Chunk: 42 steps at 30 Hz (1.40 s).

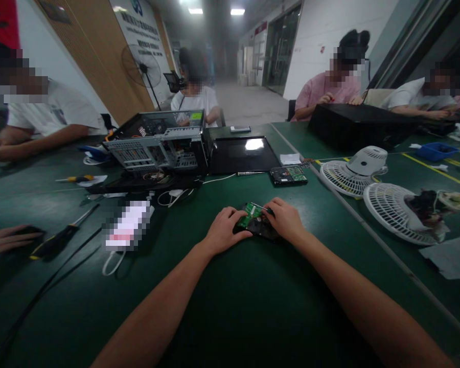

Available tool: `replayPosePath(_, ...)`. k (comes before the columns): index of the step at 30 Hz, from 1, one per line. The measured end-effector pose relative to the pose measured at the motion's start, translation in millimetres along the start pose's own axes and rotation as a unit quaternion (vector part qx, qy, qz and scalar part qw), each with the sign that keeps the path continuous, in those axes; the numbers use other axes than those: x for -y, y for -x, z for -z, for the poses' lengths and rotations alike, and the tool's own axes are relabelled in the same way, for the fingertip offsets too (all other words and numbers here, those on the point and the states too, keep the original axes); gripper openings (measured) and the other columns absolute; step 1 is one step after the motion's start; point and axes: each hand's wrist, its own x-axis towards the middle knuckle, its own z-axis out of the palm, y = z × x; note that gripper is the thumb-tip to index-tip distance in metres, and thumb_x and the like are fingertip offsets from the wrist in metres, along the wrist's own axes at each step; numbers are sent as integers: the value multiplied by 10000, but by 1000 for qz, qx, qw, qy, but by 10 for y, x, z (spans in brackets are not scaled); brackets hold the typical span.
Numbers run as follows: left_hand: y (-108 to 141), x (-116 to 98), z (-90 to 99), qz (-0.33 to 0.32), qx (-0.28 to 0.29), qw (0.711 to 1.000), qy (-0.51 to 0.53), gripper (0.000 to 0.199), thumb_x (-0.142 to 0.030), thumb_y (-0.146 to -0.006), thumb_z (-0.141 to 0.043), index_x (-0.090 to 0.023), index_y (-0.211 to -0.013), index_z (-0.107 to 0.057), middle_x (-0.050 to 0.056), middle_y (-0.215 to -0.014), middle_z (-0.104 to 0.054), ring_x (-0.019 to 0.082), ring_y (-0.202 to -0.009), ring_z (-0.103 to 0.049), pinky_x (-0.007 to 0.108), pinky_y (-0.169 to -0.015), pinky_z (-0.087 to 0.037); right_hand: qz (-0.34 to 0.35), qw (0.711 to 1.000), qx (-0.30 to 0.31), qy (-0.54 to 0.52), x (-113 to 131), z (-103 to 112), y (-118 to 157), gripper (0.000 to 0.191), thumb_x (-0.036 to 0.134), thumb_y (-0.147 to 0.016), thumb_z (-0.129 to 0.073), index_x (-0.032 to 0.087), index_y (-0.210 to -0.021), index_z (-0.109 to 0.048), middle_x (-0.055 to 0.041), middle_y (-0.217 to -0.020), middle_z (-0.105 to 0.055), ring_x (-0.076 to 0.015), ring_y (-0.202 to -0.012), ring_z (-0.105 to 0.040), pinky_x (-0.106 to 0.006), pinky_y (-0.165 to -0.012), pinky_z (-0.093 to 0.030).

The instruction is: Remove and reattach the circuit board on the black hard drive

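Observation:
A hard drive lies on the green table in front of me, its green circuit board facing up. My left hand grips its left side, with the thumb along the near edge and the fingers at the board. At the drive's right side, my right hand is closed on a small screwdriver. The screwdriver's thin metal shaft slants left over the board; most of its handle is hidden by my fingers, and I cannot tell whether the tip touches a screw.
Beyond my hands lie another hard drive and a black panel. An open computer case stands back left. Nearer left are a phone and a larger screwdriver. White fan parts lie right. Several people sit around the table.

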Motion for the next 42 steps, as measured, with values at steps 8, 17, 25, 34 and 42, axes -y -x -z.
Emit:
replayPosePath(8, -3, 32, -9, -26, 7, 999, -20, 577, -588, -899, -674, -322, -1404, -591, 85, -1188, -540, 281, -1117, -525, 450, -966, -488, 18, 998, 27, 49, 80, 26, -37, 201, 286, -986, -569, 246, -1074, -745, -70, -1086, -683, -218, -924, -658, -301, -754, -461)
replayPosePath(17, 4, 24, -31, -21, 0, 1000, -18, 565, -576, -907, -669, -324, -1406, -591, 85, -1191, -533, 273, -1103, -525, 449, -980, -482, 24, 997, 42, 55, 95, 25, -19, 213, 227, -942, -592, 233, -1091, -745, -75, -1101, -686, -228, -943, -657, -315, -781, -470)
replayPosePath(25, 3, 27, -36, -17, -1, 1000, -20, 566, -570, -900, -679, -335, -1407, -587, 81, -1173, -538, 280, -1103, -527, 455, -974, -488, 26, 997, 44, 66, 116, 27, -9, 212, 214, -935, -586, 225, -1075, -745, -87, -1087, -686, -234, -949, -652, -321, -797, -474)
replayPosePath(34, 1, 44, -44, -18, 0, 1000, -21, 574, -573, -900, -677, -315, -1406, -591, 88, -1180, -541, 281, -1095, -527, 453, -966, -489, 29, 997, 33, 62, 124, 18, -22, 205, 207, -933, -579, 211, -1061, -739, -90, -1085, -679, -236, -934, -650, -326, -811, -474)
replayPosePath(42, 10, 31, -34, -13, -1, 1000, -14, 574, -556, -890, -698, -338, -1409, -586, 82, -1180, -541, 280, -1092, -528, 459, -962, -491, 33, 997, 46, 61, 127, 22, 5, 245, 191, -927, -566, 215, -1106, -730, -92, -1123, -685, -240, -955, -653, -327, -795, -474)
